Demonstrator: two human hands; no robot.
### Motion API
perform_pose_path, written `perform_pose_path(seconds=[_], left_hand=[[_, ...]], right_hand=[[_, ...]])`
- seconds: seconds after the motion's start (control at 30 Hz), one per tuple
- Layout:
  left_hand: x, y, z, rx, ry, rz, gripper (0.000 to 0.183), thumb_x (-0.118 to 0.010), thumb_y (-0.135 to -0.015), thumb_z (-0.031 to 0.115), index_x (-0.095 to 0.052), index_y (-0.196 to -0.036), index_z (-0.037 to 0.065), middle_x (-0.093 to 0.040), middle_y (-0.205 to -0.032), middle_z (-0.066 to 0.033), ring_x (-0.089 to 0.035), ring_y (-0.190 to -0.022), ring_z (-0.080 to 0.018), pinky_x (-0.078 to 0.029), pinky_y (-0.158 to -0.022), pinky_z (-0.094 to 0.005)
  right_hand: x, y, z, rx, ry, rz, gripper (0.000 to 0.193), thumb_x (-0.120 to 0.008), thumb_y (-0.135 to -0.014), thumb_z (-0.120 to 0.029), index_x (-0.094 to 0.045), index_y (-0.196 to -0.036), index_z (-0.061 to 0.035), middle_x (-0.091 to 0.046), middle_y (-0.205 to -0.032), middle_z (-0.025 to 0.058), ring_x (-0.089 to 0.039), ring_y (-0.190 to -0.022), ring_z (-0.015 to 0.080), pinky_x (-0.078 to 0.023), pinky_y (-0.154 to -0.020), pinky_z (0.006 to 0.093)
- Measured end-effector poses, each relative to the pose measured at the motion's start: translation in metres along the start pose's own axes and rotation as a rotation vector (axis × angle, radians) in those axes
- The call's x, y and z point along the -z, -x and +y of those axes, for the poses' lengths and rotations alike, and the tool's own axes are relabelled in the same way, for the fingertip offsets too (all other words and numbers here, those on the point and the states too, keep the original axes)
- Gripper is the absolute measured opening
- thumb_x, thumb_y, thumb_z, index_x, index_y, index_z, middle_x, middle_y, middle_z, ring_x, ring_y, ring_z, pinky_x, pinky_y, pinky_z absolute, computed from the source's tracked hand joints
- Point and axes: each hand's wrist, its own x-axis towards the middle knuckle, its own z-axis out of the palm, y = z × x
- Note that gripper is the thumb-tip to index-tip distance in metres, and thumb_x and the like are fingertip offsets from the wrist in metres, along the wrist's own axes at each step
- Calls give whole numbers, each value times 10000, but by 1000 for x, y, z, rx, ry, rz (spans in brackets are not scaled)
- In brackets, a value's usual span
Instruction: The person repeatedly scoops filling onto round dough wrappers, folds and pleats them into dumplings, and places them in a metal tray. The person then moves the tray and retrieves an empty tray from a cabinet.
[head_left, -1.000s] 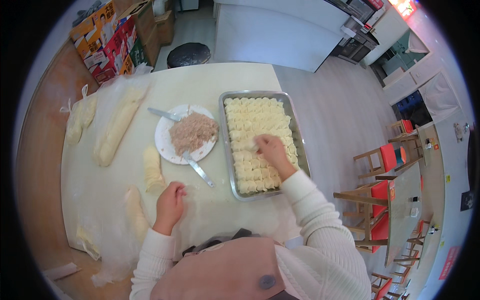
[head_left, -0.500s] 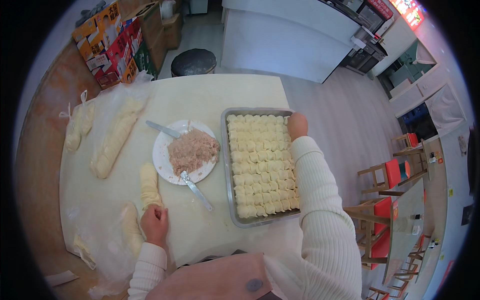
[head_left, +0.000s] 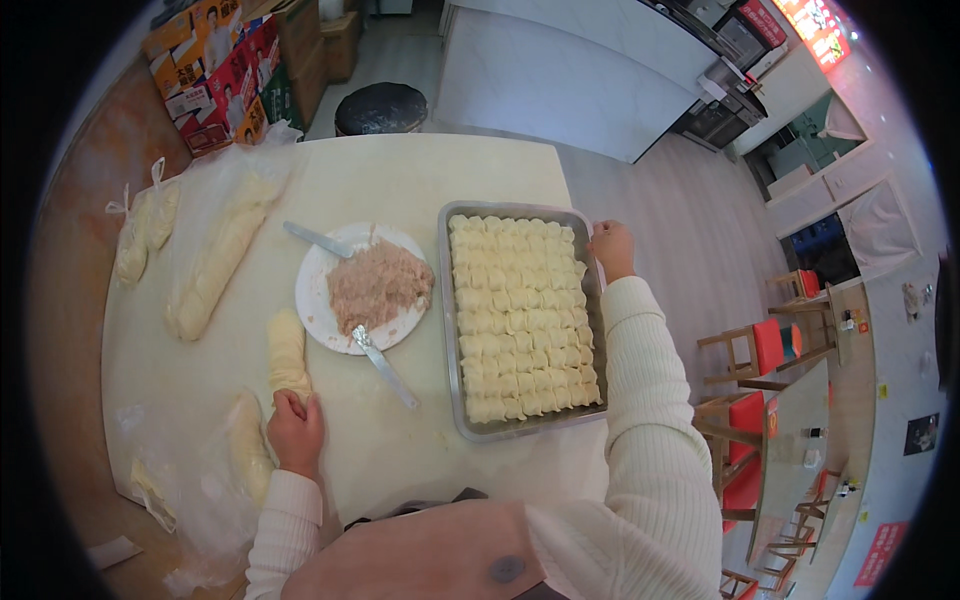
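My left hand [head_left: 296, 432] is closed on the near end of a stack of thin dough wrappers [head_left: 286, 345] lying on the table. My right hand [head_left: 612, 250] has its fingers curled over the right rim of a metal tray [head_left: 450, 380], close to the far right corner. Tight rows of folded dumplings [head_left: 520, 320] cover most of the tray's bottom. Between the wrappers and the tray stands a white plate [head_left: 313, 308] of pink minced filling [head_left: 380, 288]. Two flat spreaders rest on it, one spreader [head_left: 318, 240] pointing far left, the other spreader [head_left: 388, 374] toward me.
More wrappers in a clear plastic bag [head_left: 222, 255] lie at left, with a smaller tied bag [head_left: 145, 235] beside them. Another open bag [head_left: 205, 480] lies near left. Cartons [head_left: 215, 75] and a dark round bin [head_left: 380, 107] stand beyond the table [head_left: 480, 160]; red-seated chairs [head_left: 742, 440] are at right.
My right hand has shifted right, from over the dumplings at the tray's far corner to its rim. My left hand stays at the wrappers. The whole view has moved slightly.
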Motion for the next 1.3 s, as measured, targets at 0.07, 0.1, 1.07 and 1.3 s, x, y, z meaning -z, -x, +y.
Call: perform_pose_path(seconds=[0.07,0.1,1.07,1.3], left_hand=[[0,-1,1,35,25,2,222,-681,-803,155,-483,-853,69,-516,-571,-87,-525,-496,-300,-418,-500,-421],[0,-1,1,34,33,8,206,-671,-808,151,-492,-869,67,-520,-572,-88,-527,-497,-296,-422,-502,-416],[40,52,-33,149,511,-480,229,-562,-946,140,-593,-1129,7,-664,-987,-77,-645,-864,-205,-522,-751,-312],[37,53,-40,-232,329,-61,277,-613,-851,61,-568,-1120,17,-599,-1114,-173,-563,-1063,-348,-443,-952,-405]], right_hand=[[20,8,-7,-75,-74,-14,263,-570,-907,-236,-682,-937,1,-693,-773,142,-671,-637,203,-533,-651,360],[28,17,-13,11,-39,25,257,-578,-904,-233,-682,-940,0,-695,-784,143,-672,-653,206,-531,-660,358],[74,269,-46,274,88,-48,293,-684,-798,-140,-616,-1050,-8,-619,-977,195,-573,-946,384,-469,-816,443],[116,272,94,-28,122,-139,312,-682,-781,-224,-625,-976,12,-661,-864,185,-637,-807,343,-505,-731,433]])
